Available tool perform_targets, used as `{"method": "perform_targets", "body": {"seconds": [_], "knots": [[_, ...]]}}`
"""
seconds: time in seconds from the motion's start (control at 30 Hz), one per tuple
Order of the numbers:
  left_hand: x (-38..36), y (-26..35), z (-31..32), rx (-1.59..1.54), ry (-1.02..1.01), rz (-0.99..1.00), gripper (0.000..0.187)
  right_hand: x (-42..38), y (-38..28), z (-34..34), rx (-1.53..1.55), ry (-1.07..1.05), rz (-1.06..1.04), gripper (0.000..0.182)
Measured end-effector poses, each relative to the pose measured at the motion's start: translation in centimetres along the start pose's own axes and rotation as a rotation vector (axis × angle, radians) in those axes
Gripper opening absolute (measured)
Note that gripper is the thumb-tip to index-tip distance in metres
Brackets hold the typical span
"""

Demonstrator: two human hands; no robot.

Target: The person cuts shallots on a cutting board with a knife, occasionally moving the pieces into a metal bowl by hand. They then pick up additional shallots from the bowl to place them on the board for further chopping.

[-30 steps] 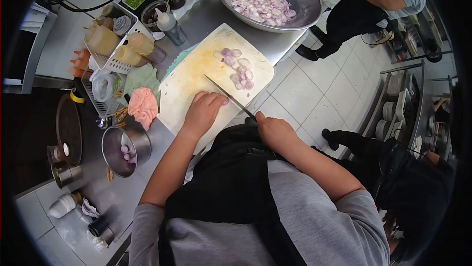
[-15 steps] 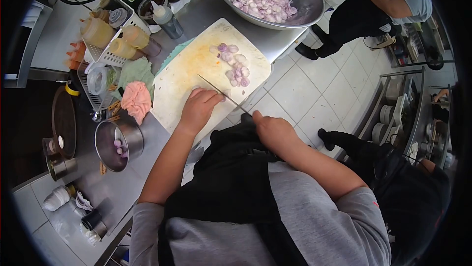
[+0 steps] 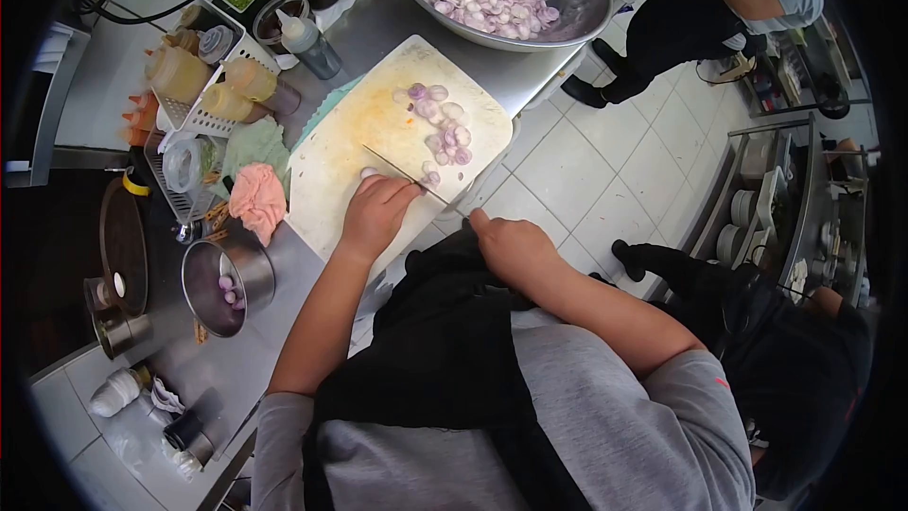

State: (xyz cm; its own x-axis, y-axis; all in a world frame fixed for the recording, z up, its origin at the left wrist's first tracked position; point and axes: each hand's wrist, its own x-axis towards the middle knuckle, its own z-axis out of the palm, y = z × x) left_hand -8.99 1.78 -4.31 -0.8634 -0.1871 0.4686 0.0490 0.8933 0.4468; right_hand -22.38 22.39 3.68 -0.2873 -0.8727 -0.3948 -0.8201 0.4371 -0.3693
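Note:
My right hand (image 3: pixel 512 244) grips the handle of a knife (image 3: pixel 405 173), whose blade reaches left across the white cutting board (image 3: pixel 331 171). Beside the blade, my left hand (image 3: pixel 380 212) is closed over a shallot (image 3: pixel 369 172) and holds it down on the board; only part of the shallot shows past the fingers. A few fresh slices (image 3: pixel 430 176) lie just beyond the blade. Farther up the board is a loose row of shallot slices (image 3: pixel 445 128).
A big steel bowl (image 3: pixel 596 15) of sliced shallots stands at the counter's far end. A steel pot (image 3: pixel 257 275) with several whole shallots, a pink cloth (image 3: pixel 257 201) and a basket of squeeze bottles (image 3: pixel 178 73) are on the left. Co-workers (image 3: pixel 676 19) stand to the right.
The view has shifted slightly. A few cut pieces now show beyond the blade, near my left fingers. Both hands keep nearly the same place on the board and knife.

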Motion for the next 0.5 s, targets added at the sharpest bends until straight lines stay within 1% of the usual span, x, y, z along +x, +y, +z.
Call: {"method": "perform_targets", "body": {"seconds": [0.1, 0.17, 0.33, 0.4, 0.5], "knots": [[0.1, 0.0, 0.0, -0.006, 0.013, -0.01, 0.021, -0.5, 0.1, 0.7, 0.031, 0.004, 0.005, 0.014], [-0.1, 0.1, 0.1, -0.013, 0.017, -0.016, 0.021, 0.8, 0.1, 1.4, 0.009, 0.0, 0.003, 0.014], [-0.2, 0.0, 0.1, 0.001, 0.007, -0.009, 0.02, -0.1, -0.1, 0.2, 0.02, 0.033, -0.025, 0.015], [-0.3, 0.1, 0.3, 0.005, 0.01, 0.0, 0.02, 0.3, -0.3, 1.0, 0.048, 0.0, 0.032, 0.015], [-0.4, -0.1, 0.3, 0.003, 0.018, -0.015, 0.02, 1.0, -0.5, 0.7, 0.009, -0.004, 0.018, 0.015]]}}
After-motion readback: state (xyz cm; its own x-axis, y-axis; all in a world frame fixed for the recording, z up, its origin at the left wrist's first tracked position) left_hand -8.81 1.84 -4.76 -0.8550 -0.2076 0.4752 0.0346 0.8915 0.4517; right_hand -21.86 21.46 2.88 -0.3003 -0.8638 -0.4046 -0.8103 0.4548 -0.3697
